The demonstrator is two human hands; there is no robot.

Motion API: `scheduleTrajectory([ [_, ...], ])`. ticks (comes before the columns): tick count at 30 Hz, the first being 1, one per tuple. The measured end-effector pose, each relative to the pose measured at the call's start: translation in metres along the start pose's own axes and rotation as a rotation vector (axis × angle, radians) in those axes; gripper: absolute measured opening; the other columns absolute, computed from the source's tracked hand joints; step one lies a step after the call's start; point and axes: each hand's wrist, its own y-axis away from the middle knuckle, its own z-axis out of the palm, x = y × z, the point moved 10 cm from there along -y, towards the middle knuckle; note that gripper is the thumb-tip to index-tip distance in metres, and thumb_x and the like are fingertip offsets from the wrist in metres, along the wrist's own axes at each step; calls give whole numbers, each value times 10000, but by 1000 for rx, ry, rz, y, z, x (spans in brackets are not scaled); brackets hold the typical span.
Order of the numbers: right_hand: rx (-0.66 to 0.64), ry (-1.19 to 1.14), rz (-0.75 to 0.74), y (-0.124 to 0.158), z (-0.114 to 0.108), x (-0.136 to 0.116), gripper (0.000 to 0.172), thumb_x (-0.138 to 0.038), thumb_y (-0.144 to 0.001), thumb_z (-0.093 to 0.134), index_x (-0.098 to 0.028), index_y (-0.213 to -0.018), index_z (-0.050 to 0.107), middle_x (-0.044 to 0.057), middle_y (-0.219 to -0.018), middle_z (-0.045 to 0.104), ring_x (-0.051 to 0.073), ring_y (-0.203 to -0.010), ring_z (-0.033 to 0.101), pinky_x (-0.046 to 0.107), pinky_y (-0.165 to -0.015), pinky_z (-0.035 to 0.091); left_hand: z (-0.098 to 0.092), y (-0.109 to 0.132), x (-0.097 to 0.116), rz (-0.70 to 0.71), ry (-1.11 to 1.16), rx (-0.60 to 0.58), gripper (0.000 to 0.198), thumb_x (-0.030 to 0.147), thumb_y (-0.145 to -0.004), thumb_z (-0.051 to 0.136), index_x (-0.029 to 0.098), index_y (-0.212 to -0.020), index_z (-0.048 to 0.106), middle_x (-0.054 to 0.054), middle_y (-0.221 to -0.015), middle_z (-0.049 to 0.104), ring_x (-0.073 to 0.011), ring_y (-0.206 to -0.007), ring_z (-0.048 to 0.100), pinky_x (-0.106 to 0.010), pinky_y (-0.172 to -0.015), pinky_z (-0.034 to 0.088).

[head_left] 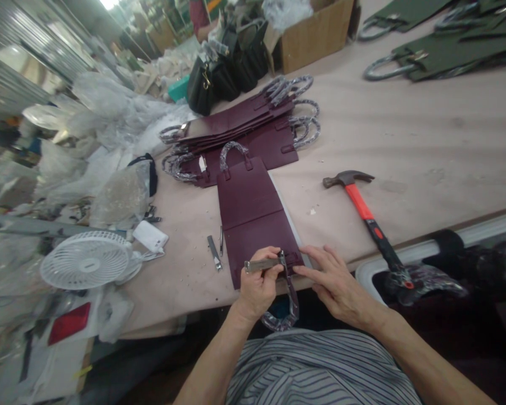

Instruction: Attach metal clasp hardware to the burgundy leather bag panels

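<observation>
My left hand (pixel 259 289) is closed around a flat silver metal tool (pixel 263 264) that looks like a nail clipper. Its far end sits over the handle tab at the near edge of a maroon bag panel (pixel 257 225). My right hand (pixel 335 281) lies beside that tab with its fingers stretched out, the fingertips touching the panel's edge. A plastic-wrapped handle (pixel 284 320) hangs from the panel over the table's front edge. Another wrapped handle (pixel 234 151) stands at the panel's far end. What lies under my left fingers is hidden.
A claw hammer (pixel 365 211) lies to the right. Stacked maroon panels (pixel 244 132) lie behind the work, with dark bags (pixel 227 70) and a cardboard box (pixel 316 36) beyond. On the left are a small metal tool (pixel 214 253), a white fan (pixel 88 261) and plastic bags (pixel 113 112).
</observation>
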Motion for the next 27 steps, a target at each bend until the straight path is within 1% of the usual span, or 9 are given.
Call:
scheduleTrajectory([
  [4,0,-5,10,0,0,1,569,-60,-902,432,-302,-1407,535,121,-1571,378,273,-1463,341,662,-1172,240,0,-1,-2,-26,-24,8,54,188,-930,608,197,-981,620,-84,-1073,724,-207,-1028,705,-368,-922,577],
  [11,5,-5,-1,1,1,1,576,-54,-898,434,-303,-1408,531,121,-1575,373,274,-1464,337,667,-1168,243,3,-2,1,-16,-65,-16,42,214,-945,585,196,-968,615,-95,-1069,724,-214,-1033,703,-384,-924,580],
  [18,22,-5,-9,1,-2,-1,567,-53,-902,427,-297,-1404,528,125,-1562,385,268,-1461,341,669,-1161,254,9,-3,7,48,-73,-75,42,182,-942,568,198,-963,600,-89,-1074,710,-207,-1037,695,-371,-928,575],
  [23,-1,5,3,2,3,2,596,-46,-885,441,-300,-1418,523,116,-1586,359,274,-1475,319,667,-1172,237,8,1,8,25,-134,-8,53,181,-949,549,193,-958,599,-99,-1061,708,-217,-1028,693,-384,-921,577],
  [27,11,12,3,2,3,3,597,-46,-890,429,-301,-1420,528,117,-1584,370,274,-1469,332,665,-1169,248,7,4,14,49,-175,37,65,199,-962,535,191,-949,599,-101,-1049,712,-218,-1017,701,-388,-912,585],
])
